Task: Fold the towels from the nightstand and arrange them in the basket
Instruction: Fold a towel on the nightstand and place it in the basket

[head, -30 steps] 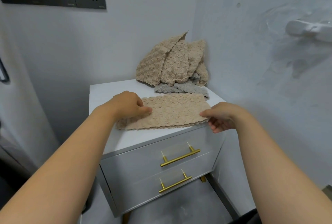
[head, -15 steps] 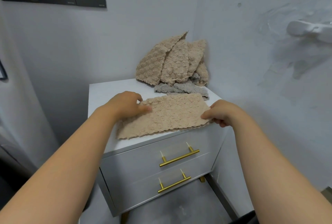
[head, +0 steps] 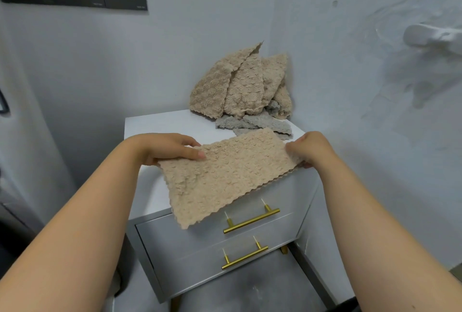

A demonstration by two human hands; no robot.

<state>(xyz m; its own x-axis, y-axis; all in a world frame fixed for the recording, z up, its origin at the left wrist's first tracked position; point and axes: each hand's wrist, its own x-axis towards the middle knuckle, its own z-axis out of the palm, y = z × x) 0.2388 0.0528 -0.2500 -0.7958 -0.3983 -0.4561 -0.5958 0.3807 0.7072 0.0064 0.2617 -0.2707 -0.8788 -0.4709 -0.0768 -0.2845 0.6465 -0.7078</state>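
Half-folded beige towel (head: 225, 176) held up over nightstand (head: 160, 124) front edge, stretched btwn both hands, prob. to bring ends together for next fold. Left hand (head: 172, 148) grip pinches left end, right hand (head: 310, 149) grip pinches right end. Unfolded towel pile (head: 240, 86) at back corner; basket not in view.

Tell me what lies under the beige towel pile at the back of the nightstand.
A grey towel pokes out beneath the beige pile, resting on the nightstand top. Whatever else lies under the pile is covered.
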